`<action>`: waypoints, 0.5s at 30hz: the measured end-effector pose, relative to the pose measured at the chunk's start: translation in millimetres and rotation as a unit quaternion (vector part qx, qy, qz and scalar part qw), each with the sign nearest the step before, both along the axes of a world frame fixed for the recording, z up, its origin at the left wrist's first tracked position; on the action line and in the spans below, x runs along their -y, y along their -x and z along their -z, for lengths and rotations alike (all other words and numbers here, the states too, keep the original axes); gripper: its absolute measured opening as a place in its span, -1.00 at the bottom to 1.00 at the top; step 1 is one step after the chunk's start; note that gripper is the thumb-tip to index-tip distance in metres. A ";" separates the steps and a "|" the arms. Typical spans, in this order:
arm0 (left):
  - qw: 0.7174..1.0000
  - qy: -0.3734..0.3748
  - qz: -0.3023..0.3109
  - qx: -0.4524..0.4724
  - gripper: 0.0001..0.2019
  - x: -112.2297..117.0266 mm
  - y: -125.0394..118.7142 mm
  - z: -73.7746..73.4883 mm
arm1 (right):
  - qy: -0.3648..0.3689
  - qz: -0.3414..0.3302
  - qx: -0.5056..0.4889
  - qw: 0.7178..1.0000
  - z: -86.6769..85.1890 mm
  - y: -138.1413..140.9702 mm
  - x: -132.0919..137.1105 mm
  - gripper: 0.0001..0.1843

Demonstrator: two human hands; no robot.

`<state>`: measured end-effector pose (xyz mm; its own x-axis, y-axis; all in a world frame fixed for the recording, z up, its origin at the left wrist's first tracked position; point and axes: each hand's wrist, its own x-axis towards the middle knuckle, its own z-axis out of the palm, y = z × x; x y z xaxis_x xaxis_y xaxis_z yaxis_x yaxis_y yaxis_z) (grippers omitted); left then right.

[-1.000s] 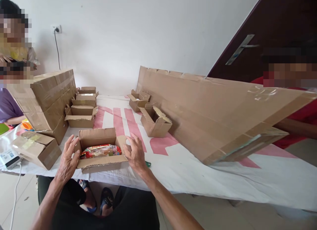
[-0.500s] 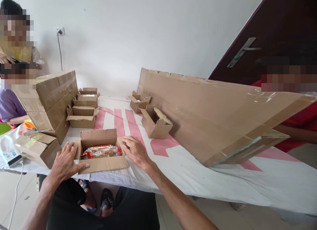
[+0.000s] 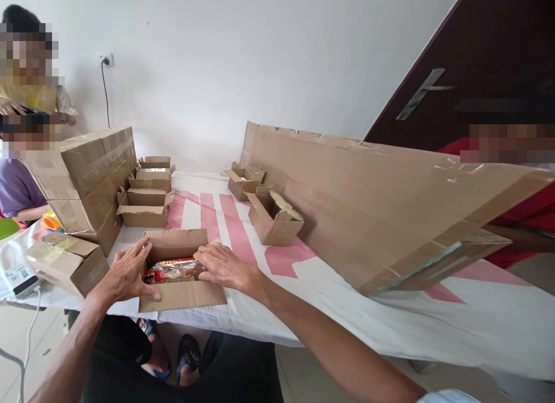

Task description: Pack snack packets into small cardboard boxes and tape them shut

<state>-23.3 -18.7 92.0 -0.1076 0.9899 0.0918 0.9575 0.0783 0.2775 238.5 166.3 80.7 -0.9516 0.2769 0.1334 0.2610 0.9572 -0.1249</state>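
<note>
left hand (image 3: 124, 274) spread wide, thumb on open carton (image 3: 184, 299) | right hand (image 3: 225, 266) over carton's right side, cannot tell grip | carton at table (image 3: 347, 310) edge | printed packet (image 3: 173, 270) inside, lettering unreadable

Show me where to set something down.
Free: cloth between the right forearm and big cardboard panel; striped aisle between left open boxes and right open boxes. Crowded: left end, with stacked cartons, taped box and white device; near box, with left hand and right hand at it.

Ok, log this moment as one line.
left hand: at left end of box, touching front flap | right hand: at right end, partly hiding packets | box: open, packets inside
</note>
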 end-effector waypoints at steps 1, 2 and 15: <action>1.000 0.017 -0.003 0.008 0.35 -0.9 0.2 -0.3 | 0.001 0.005 0.004 1.000 3.0 -1.3 -3.7 -0.90; 0.999 0.034 -0.008 0.018 0.36 -1.9 0.7 -0.2 | 0.003 0.009 0.000 1.000 6.0 -2.3 -7.3 -0.91; 0.996 -0.012 -0.022 0.087 0.43 6.9 8.8 25.0 | 0.024 0.052 -0.026 0.998 4.7 -1.4 -0.4 -0.89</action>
<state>-32.1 -25.7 67.0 -0.1664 0.9817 0.0921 0.8910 0.1097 0.4406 239.9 166.7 76.0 -0.9098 0.3806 0.1657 0.3503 0.9181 -0.1857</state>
